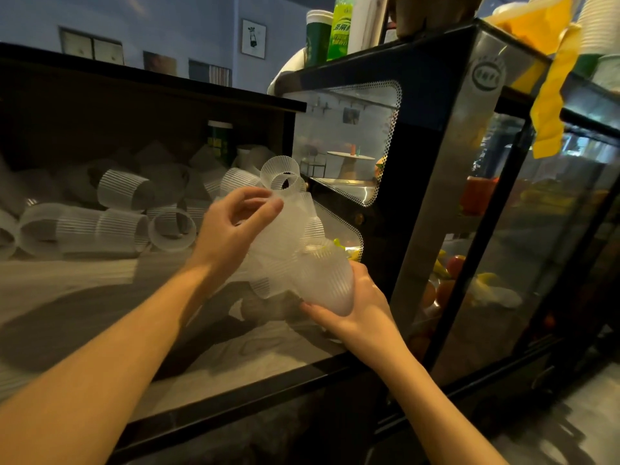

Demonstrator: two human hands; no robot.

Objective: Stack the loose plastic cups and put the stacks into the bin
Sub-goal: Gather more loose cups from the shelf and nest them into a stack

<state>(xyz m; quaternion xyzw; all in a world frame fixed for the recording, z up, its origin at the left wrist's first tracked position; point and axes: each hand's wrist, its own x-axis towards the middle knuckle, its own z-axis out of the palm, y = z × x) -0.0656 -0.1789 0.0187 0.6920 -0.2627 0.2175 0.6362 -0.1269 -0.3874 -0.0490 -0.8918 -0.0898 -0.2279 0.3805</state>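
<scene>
I hold a stack of translucent ribbed plastic cups (302, 256) over the counter, tilted with its open mouth pointing up and away. My right hand (349, 307) grips the stack's bottom end from below. My left hand (235, 223) pinches the upper part near the rim, thumb and fingers on the top cup. Several loose cups (124, 209) lie on their sides in a heap at the back of the light counter (100, 297), under a dark shelf. No bin can be made out.
A glass-fronted display fridge (469, 196) with fruit inside stands directly right of my hands. On top of it are a green bottle (340, 28), a green cup (317, 38), yellow packaging and stacked white cups (597, 25). The counter has a dark front edge (235, 397).
</scene>
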